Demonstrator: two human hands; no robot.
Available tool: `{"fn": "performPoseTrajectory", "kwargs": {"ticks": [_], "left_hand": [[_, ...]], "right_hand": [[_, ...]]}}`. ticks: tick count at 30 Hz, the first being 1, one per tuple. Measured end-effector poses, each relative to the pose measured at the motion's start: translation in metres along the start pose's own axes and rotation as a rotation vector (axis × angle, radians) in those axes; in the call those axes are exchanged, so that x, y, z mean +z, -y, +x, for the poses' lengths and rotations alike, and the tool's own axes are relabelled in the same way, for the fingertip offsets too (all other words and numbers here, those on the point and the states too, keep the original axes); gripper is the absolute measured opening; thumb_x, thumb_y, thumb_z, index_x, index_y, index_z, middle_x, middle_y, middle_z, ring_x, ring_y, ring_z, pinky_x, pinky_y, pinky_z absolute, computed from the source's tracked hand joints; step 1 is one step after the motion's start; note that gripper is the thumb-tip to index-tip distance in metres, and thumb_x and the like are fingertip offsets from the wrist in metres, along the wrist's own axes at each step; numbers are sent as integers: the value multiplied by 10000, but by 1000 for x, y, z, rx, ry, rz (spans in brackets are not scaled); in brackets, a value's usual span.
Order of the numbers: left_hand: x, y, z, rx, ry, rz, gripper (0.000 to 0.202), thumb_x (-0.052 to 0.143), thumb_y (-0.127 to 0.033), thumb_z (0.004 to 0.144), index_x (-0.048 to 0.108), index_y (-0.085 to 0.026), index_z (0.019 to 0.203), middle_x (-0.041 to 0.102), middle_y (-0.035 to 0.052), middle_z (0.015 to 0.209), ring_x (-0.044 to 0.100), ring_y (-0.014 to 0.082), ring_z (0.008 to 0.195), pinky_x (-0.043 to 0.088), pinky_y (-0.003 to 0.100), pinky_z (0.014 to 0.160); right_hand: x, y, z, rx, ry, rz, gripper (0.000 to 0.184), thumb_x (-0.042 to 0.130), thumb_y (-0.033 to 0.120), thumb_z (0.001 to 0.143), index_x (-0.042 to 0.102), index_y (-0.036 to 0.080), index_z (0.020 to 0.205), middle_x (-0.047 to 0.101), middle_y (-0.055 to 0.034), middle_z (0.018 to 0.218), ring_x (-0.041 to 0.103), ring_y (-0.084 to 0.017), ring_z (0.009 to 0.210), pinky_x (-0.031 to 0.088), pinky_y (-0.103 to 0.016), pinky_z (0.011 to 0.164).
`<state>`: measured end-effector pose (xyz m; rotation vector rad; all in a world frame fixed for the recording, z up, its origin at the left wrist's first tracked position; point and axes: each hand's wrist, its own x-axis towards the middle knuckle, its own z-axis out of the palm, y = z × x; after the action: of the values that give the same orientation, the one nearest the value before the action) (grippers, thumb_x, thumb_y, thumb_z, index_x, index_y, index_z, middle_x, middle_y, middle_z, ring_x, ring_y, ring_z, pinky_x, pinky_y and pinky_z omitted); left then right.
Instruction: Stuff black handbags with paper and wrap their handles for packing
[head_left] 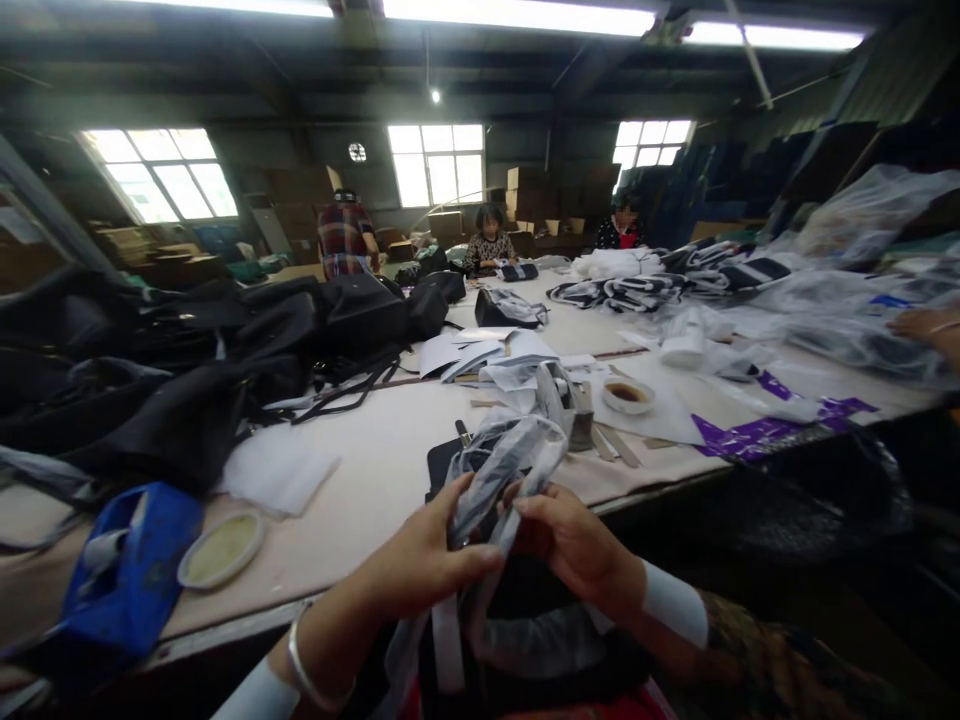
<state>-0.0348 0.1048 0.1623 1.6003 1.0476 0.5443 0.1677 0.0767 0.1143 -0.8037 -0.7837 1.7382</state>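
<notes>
In front of me, at the table edge, is a black bag (525, 600) with straps wrapped in thin translucent plastic film. My left hand (420, 550) is closed around the film-wrapped strap (480, 490) from the left, its thumb stretched across toward the right. On the other side my right hand (577, 545) pinches the same wrapped strap between thumb and fingers. A loop of the strap stands up above both hands. The lower part of the bag lies in shadow near my lap, and some fingertips are hidden behind the film.
Black bags (180, 370) are heaped on the left. A blue container (124, 580) and a round lid (221, 550) lie at front left. White sheets (487, 355), a bowl of brown liquid (628, 395) and purple-printed plastic (750, 430) cover the table's middle and right. Several people work nearby.
</notes>
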Motion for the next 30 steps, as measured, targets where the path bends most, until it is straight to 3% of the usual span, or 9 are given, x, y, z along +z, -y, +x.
{"fn": "performPoseTrajectory", "kwargs": {"ticks": [5, 8, 12, 15, 20, 22, 25, 27, 30], "left_hand": [[-47, -8, -2, -58, -292, 9, 738, 701, -455, 830, 461, -160, 1462, 643, -10, 733, 593, 151, 631, 491, 267, 623], [-50, -17, -10, 77, -450, 60, 724, 661, -455, 869, 407, -230, 1509, 638, -7, 799, 582, 138, 658, 493, 259, 652], [-8, -34, -16, 235, -170, 48, 670, 726, -388, 808, 540, -220, 1429, 669, 103, 1175, 624, 265, 1050, 519, 356, 910], [27, -41, -14, 252, 102, -43, 510, 759, -410, 753, 698, -146, 1185, 690, 108, 1038, 628, 280, 960, 538, 343, 810], [28, -31, -6, 32, 43, -277, 373, 699, -450, 820, 732, -133, 1014, 665, 46, 781, 584, 147, 640, 475, 246, 570], [16, -25, -4, -59, -78, -374, 414, 714, -469, 807, 717, -145, 1064, 655, 34, 724, 567, 131, 562, 438, 223, 480], [8, -19, -1, -83, -200, -498, 440, 724, -500, 792, 694, -149, 1054, 618, 6, 651, 534, 117, 483, 390, 204, 403], [13, -20, 1, -48, -170, -510, 444, 693, -526, 819, 683, -150, 1054, 631, 12, 678, 545, 118, 490, 405, 208, 413], [21, -26, 1, -24, -42, -385, 415, 633, -542, 867, 693, -144, 966, 647, 26, 701, 571, 122, 536, 446, 216, 480]], "right_hand": [[-14, 33, -11, -111, -219, -56, 267, 704, 347, 769, 608, 177, 952, 693, -34, 752, 671, -198, 659, 537, -307, 609], [-8, 61, -14, -266, -286, -270, 353, 635, 448, 872, 573, 198, 1114, 586, 34, 627, 540, -142, 490, 427, -247, 459], [22, 82, -12, -614, -166, -817, 306, 521, 466, 981, 638, 202, 1081, 577, -1, 660, 537, -155, 566, 448, -281, 559], [42, 82, -6, -789, 73, -1242, 240, 536, 379, 984, 688, 211, 906, 608, -42, 726, 566, -181, 651, 467, -317, 666], [25, 66, -14, -993, -109, -1280, 170, 541, 277, 979, 671, 225, 883, 627, -52, 785, 583, -196, 722, 458, -320, 689], [9, 57, -21, -904, -218, -1200, 260, 554, 304, 977, 608, 224, 735, 541, -15, 669, 514, -167, 621, 418, -298, 608], [-2, 40, -24, -563, -56, -1035, 349, 555, 439, 975, 604, 214, 713, 534, -9, 648, 515, -160, 608, 430, -279, 573], [5, 30, -19, -378, 104, -862, 337, 580, 529, 945, 679, 207, 931, 650, -48, 823, 621, -204, 786, 521, -311, 715], [21, 25, -7, -282, 96, -619, 419, 618, 561, 918, 678, 207, 1135, 701, -84, 1020, 653, -241, 997, 531, -381, 920]]}}
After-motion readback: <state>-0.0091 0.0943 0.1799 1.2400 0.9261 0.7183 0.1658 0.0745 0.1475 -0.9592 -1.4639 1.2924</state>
